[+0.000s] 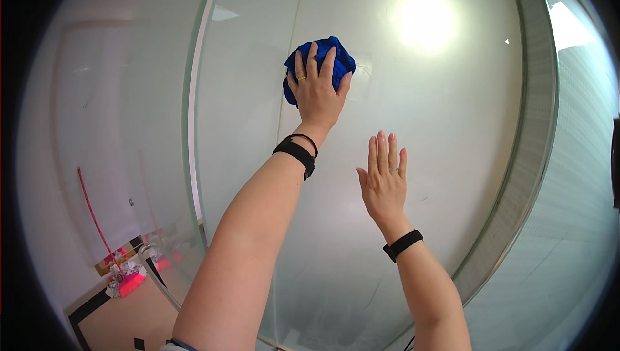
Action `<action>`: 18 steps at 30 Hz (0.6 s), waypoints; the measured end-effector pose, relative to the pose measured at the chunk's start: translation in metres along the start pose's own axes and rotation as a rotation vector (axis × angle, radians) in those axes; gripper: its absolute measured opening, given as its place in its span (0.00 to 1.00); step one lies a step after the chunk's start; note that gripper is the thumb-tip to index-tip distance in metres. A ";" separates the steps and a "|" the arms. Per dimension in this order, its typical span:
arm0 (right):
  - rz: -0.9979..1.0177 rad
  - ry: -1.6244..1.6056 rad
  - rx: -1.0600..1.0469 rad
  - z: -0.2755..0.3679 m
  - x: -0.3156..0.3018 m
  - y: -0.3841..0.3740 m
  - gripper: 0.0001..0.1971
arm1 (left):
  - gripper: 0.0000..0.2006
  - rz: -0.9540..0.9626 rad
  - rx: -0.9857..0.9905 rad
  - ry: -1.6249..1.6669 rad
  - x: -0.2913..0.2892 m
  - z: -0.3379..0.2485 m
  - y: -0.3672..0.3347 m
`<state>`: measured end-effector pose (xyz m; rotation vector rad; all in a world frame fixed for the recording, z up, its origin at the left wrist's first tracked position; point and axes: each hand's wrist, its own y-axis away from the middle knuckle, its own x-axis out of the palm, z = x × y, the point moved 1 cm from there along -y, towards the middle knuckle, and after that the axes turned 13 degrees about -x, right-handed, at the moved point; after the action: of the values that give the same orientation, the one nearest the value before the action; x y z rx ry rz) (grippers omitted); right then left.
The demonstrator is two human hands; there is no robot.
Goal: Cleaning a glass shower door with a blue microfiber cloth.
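My left hand [318, 94] is raised and presses a crumpled blue cloth [345, 61] against a frosted glass panel [445, 118]. Its fingers spread over the cloth, which bunches out on both sides of them. Lower and to the right, my right hand [385, 189] has its fingers stretched out and its palm toward the glass. Nothing shows in it; whether the palm touches the pane I cannot tell. Each wrist wears a black band.
A metal frame [541, 151] borders the panel on the right, and a pale upright edge [192, 105] runs along its left. At lower left, a pink broom [132, 282] with a red handle stands by crumpled paper [115, 284]. A curved metal door handle [161, 286] is nearer.
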<state>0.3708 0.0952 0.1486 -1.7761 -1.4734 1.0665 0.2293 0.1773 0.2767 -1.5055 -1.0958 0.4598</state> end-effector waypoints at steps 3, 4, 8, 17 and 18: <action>0.004 0.034 0.011 -0.004 -0.002 -0.001 0.31 | 0.27 -0.014 -0.005 0.052 -0.001 0.002 0.007; 0.011 0.030 0.014 -0.005 -0.002 -0.002 0.31 | 0.27 -0.017 -0.016 0.050 -0.003 0.004 0.012; 0.008 0.082 0.023 -0.005 -0.004 -0.002 0.31 | 0.28 0.021 -0.014 0.055 -0.020 0.014 0.039; 0.023 0.087 0.022 0.000 -0.002 -0.007 0.32 | 0.30 0.160 -0.077 0.043 -0.052 0.043 0.122; 0.023 0.098 0.017 -0.001 -0.002 -0.007 0.32 | 0.30 0.160 -0.076 0.047 -0.055 0.042 0.128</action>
<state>0.3677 0.0947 0.1558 -1.8111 -1.3845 0.9854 0.2177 0.1675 0.1318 -1.6712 -0.9696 0.4954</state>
